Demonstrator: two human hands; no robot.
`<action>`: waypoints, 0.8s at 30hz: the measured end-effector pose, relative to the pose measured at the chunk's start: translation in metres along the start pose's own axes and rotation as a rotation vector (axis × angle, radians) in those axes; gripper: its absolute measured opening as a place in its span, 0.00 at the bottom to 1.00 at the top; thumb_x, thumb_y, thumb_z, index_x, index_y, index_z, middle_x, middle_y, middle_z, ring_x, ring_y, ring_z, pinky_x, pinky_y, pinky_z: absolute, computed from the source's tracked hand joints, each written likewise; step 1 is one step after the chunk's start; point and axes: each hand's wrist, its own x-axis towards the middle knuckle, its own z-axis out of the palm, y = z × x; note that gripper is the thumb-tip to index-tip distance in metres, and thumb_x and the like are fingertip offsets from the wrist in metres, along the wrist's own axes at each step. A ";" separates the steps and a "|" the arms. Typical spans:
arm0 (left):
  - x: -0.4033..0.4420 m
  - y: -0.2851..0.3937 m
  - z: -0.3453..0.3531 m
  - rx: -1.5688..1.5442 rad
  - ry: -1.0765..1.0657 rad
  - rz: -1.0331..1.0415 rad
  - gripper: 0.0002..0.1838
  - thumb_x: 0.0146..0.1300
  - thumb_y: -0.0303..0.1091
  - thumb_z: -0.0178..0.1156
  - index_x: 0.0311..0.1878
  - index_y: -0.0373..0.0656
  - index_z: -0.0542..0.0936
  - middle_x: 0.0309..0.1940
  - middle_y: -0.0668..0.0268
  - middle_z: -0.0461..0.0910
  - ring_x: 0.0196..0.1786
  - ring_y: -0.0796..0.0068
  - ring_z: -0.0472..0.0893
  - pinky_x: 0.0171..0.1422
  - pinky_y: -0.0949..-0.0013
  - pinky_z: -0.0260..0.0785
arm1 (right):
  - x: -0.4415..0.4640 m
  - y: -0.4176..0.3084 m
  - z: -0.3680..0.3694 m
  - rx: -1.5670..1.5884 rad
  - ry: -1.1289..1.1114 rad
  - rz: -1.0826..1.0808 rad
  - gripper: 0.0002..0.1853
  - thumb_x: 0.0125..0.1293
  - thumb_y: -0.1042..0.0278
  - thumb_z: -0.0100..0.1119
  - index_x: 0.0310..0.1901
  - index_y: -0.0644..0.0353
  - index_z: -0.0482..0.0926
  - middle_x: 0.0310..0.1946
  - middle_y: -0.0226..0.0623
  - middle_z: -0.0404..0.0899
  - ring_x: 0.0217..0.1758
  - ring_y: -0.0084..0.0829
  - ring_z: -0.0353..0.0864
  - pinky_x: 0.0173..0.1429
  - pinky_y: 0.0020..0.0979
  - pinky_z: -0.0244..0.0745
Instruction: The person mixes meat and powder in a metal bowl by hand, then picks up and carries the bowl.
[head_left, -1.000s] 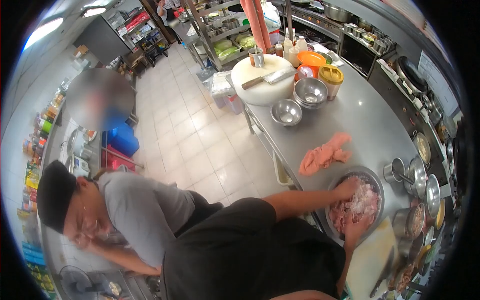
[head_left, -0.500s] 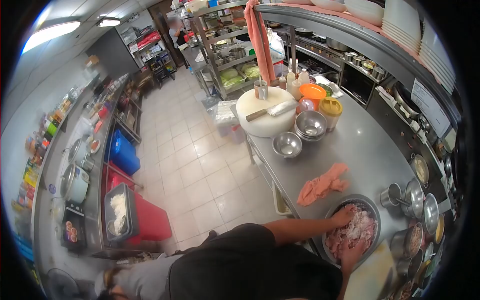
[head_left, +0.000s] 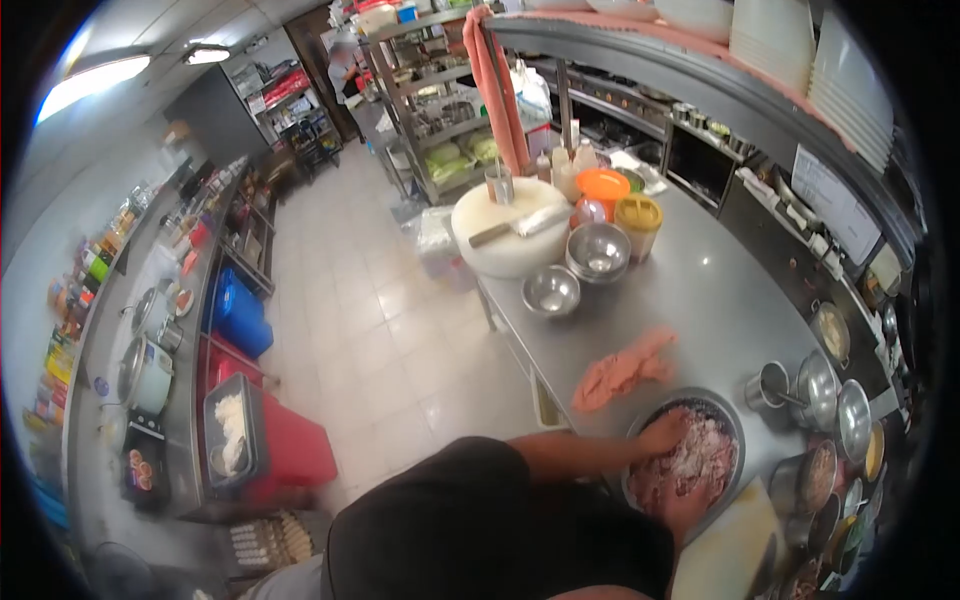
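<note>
A large dark-rimmed metal bowl point(head_left: 741, 440) stands at the near edge of the steel worktable. Pink raw meat point(head_left: 703, 455) in pieces fills it, with white powder over the top. My left hand point(head_left: 663, 434) reaches in from the left, its fingers curled into the meat. On the bowl's near side, my right hand point(head_left: 688, 508) is pressed into the meat; its fingers are sunk in and blurred. An orange cloth point(head_left: 626, 370) lies crumpled just beyond the bowl. A pale cutting board point(head_left: 722, 545) touches or nearly touches the bowl on the near right.
Metal pots and bowls point(head_left: 818, 388) crowd the table's right side. Farther off are a round white chopping block point(head_left: 508, 235) with a cleaver point(head_left: 520, 226), metal bowls point(head_left: 551, 291) and a yellow-lidded tub point(head_left: 638, 222). A red bin point(head_left: 290, 440) stands left. Another person point(head_left: 343, 75) is far back.
The whole view has shifted, so the table and bowl sit slightly farther left. Both hands stay in the meat, and egg trays now show at the lower left.
</note>
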 end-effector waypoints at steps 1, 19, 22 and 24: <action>-0.002 0.003 0.000 0.013 0.033 -0.015 0.26 0.70 0.42 0.50 0.67 0.40 0.64 0.45 0.55 0.78 0.47 0.68 0.77 0.54 0.65 0.69 | 0.002 -0.011 -0.006 0.016 -0.005 -0.006 0.43 0.54 0.49 0.65 0.63 0.75 0.64 0.66 0.67 0.59 0.72 0.61 0.56 0.75 0.50 0.50; 0.014 0.028 -0.012 -0.115 -0.155 -0.173 0.24 0.70 0.39 0.53 0.65 0.39 0.66 0.52 0.56 0.77 0.52 0.68 0.77 0.59 0.66 0.68 | 0.061 -0.013 0.019 -0.065 0.011 0.062 0.51 0.41 0.45 0.73 0.65 0.65 0.63 0.63 0.56 0.67 0.68 0.52 0.63 0.72 0.45 0.57; 0.034 -0.028 -0.008 -0.196 -0.184 -0.163 0.18 0.68 0.34 0.54 0.60 0.42 0.71 0.52 0.58 0.76 0.56 0.65 0.75 0.65 0.63 0.65 | 0.072 -0.020 0.025 -0.111 -0.015 0.003 0.47 0.46 0.42 0.69 0.66 0.58 0.65 0.65 0.48 0.67 0.70 0.46 0.63 0.74 0.42 0.55; 0.050 -0.063 -0.021 0.995 -0.166 0.764 0.17 0.64 0.35 0.50 0.55 0.42 0.74 0.57 0.54 0.73 0.62 0.56 0.71 0.69 0.58 0.62 | 0.081 -0.029 0.012 -0.040 0.015 -0.081 0.37 0.54 0.46 0.63 0.64 0.55 0.69 0.65 0.44 0.69 0.69 0.43 0.65 0.73 0.40 0.57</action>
